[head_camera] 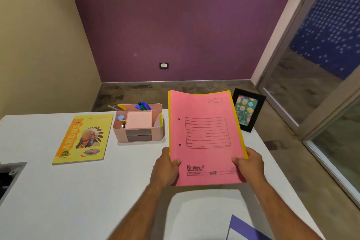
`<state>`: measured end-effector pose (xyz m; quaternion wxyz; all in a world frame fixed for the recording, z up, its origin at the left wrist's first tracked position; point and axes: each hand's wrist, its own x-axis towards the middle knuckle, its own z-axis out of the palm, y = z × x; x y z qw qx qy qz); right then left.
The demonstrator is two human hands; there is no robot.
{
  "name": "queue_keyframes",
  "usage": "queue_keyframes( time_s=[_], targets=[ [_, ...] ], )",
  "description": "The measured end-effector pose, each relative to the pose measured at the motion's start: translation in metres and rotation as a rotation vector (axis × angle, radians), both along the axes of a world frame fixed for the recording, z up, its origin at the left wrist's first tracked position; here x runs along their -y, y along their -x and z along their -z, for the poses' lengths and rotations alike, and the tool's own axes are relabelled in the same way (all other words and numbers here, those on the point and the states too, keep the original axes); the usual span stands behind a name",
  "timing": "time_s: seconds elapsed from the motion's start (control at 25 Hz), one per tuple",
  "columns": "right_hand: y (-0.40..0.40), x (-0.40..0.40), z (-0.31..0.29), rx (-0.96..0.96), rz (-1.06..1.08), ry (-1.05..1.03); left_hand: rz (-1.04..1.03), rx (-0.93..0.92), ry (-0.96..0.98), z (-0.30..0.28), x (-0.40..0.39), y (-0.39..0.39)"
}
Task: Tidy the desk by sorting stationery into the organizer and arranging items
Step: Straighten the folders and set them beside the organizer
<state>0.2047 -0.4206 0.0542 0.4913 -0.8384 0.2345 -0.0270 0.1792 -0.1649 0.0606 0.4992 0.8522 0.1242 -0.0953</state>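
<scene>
Notebook [82, 138] left of organizer [138, 122]

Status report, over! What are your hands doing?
Left hand and right hand grip pink folder, yellow folder behind it. Both lifted off desk. Organizer left of them, frame behind.

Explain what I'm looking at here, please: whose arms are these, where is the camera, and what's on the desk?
No machine here: a person wears a camera on the head, looking forward and down. The left hand and right hand hold a pink file folder by its lower edges, lifted above the white desk, with a yellow folder behind it. On the desk lie a yellow notebook, a pink organizer holding pens and sticky notes, a black picture frame and a purple sheet at the near edge.
</scene>
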Motion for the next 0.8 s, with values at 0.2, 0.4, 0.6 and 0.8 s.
queue_keyframes(
  time_s=[0.2, 0.4, 0.6, 0.8],
  targets=[
    [-0.053, 0.017, 0.023, -0.079, -0.029, -0.016, -0.069, -0.064, -0.026, 0.028, 0.016, -0.042],
    [-0.086, 0.018, 0.054, -0.149, -0.048, -0.019, -0.118, -0.132, -0.070, 0.056, 0.019, -0.067],
    [-0.098, 0.018, 0.080, -0.220, -0.071, 0.012, -0.139, -0.164, -0.152, 0.083, 0.020, -0.080],
    [-0.102, 0.017, 0.085, -0.269, -0.120, 0.296, -0.145, -0.172, -0.420, 0.092, 0.020, -0.077]
  ],
)
